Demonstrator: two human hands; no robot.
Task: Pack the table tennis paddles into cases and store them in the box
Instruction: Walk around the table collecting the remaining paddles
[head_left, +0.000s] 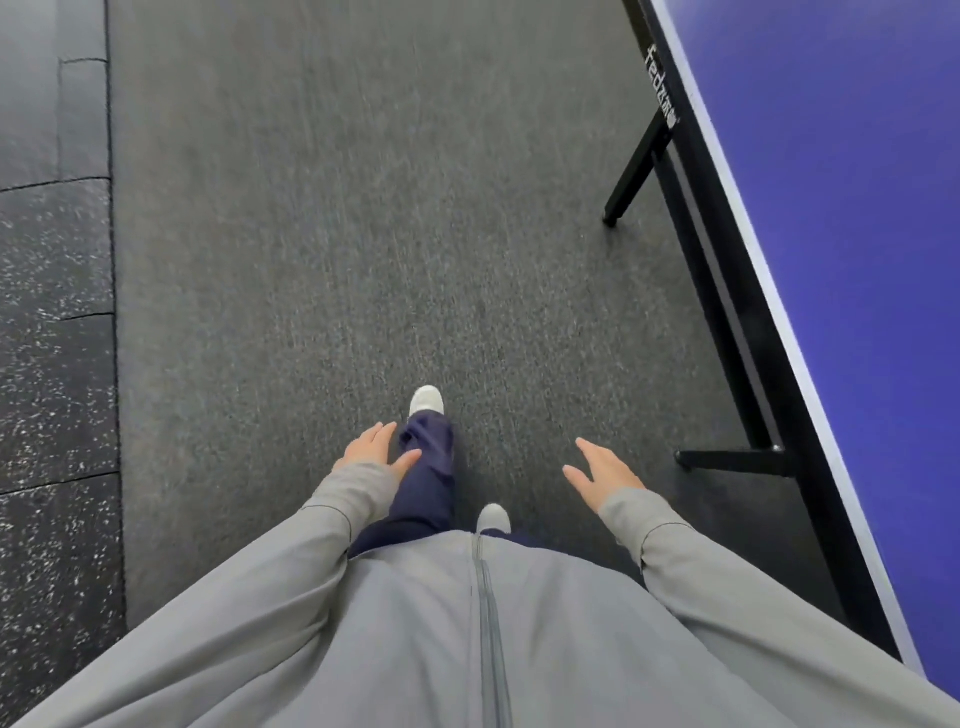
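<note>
floor: grey carpet (363, 260) fills mid-frame | table: blue table tennis table (857, 234) along right edge | hands: left hand (371, 447) lower centre; right hand (602, 475) lower right; fingers loosely spread, holding nothing | task: paddles, cases, box out of view; progress unreadable; packing probably all ahead
</note>
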